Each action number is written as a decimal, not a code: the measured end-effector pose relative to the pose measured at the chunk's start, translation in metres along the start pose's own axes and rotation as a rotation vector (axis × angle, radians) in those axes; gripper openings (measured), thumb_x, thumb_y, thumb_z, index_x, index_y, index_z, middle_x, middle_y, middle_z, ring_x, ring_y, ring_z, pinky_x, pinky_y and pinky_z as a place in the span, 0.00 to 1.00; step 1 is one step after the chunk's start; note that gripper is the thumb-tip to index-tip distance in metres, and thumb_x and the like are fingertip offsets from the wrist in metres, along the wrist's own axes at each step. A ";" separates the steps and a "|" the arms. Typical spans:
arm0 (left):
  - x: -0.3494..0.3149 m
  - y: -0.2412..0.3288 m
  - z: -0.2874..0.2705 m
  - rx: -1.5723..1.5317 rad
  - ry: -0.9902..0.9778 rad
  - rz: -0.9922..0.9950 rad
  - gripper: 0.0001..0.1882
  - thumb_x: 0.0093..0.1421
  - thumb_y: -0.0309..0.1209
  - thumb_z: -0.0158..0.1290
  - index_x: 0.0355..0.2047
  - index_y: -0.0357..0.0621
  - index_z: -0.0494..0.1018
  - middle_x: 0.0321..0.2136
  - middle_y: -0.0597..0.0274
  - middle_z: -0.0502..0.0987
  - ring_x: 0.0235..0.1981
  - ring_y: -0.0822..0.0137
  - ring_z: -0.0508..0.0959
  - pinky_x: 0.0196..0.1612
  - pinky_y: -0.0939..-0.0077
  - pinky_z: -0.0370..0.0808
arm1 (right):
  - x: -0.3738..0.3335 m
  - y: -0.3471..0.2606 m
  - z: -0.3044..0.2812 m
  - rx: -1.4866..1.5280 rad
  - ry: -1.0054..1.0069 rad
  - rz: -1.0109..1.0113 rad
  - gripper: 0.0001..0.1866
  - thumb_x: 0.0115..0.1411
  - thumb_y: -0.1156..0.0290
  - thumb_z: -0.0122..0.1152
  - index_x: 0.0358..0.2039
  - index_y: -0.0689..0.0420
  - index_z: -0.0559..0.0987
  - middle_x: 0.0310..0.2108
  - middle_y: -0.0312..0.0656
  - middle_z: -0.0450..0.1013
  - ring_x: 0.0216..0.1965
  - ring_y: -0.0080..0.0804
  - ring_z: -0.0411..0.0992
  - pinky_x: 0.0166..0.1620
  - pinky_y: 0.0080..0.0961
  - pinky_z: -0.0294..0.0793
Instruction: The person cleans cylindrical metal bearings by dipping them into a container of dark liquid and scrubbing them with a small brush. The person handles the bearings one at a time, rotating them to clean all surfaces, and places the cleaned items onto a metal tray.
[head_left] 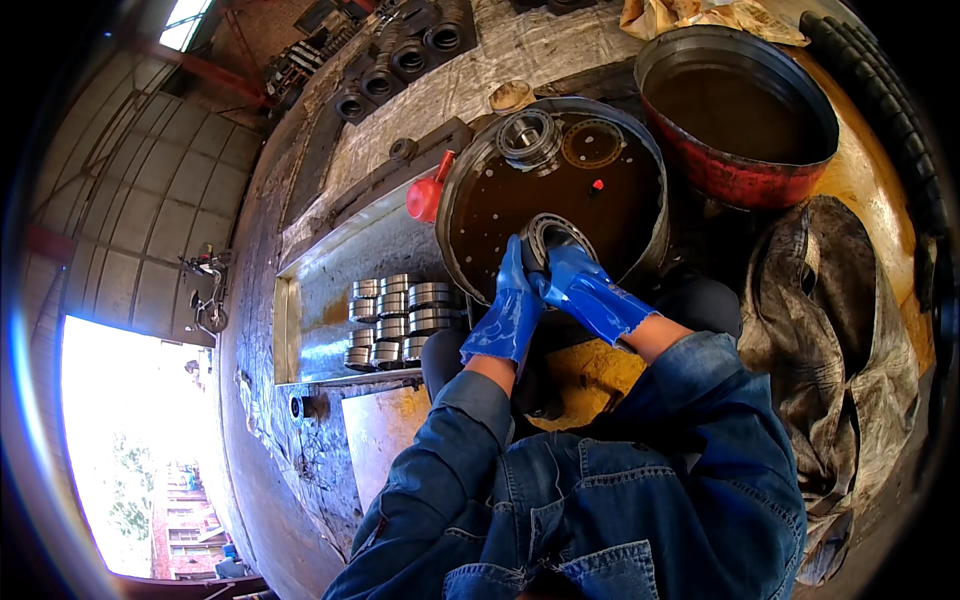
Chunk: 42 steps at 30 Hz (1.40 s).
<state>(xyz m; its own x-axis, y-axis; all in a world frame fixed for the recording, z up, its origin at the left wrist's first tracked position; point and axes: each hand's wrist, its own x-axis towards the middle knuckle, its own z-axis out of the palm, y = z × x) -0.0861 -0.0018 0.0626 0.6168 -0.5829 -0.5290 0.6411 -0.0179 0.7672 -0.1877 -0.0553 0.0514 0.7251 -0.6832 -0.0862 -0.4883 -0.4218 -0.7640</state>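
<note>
A stained concrete floor (560,50) fills the scene, and on it, at the upper right, stands a wide red drum (735,175) of dark oil, its rim near a heap of dirty grey rags (830,330) that runs down the right side. Just left of the drum sits a large round metal housing (480,200), dark and oily inside, with a bearing (528,137) and a toothed ring (592,144) at its far edge. To its left lies a long metal tray (325,300) holding stacked steel bearing rings (400,320), and a red funnel (428,195) leans against the housing's rim. A ring bearing (552,234) rests at the near edge of the housing's floor; both blue-gloved hands are on it. The left hand (510,310) presses flat against its left side, fingers straight and together, while the right hand (585,290) curls over its lower right rim, fingers closed on the metal.
</note>
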 end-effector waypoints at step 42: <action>-0.036 -0.013 -0.039 -0.470 -0.634 -0.146 0.17 0.69 0.39 0.58 0.51 0.40 0.75 0.36 0.60 0.81 0.37 0.70 0.81 0.40 0.75 0.79 | -0.114 0.073 0.012 0.581 0.455 0.128 0.19 0.74 0.61 0.55 0.54 0.65 0.77 0.42 0.46 0.79 0.42 0.28 0.77 0.43 0.25 0.76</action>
<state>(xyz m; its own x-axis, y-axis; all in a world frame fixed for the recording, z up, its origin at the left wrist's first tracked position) -0.0988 0.0513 0.0580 0.2253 -0.9542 -0.1970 0.9075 0.1319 0.3987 -0.3000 -0.0011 -0.0020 0.3458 -0.9381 -0.0208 -0.1287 -0.0255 -0.9914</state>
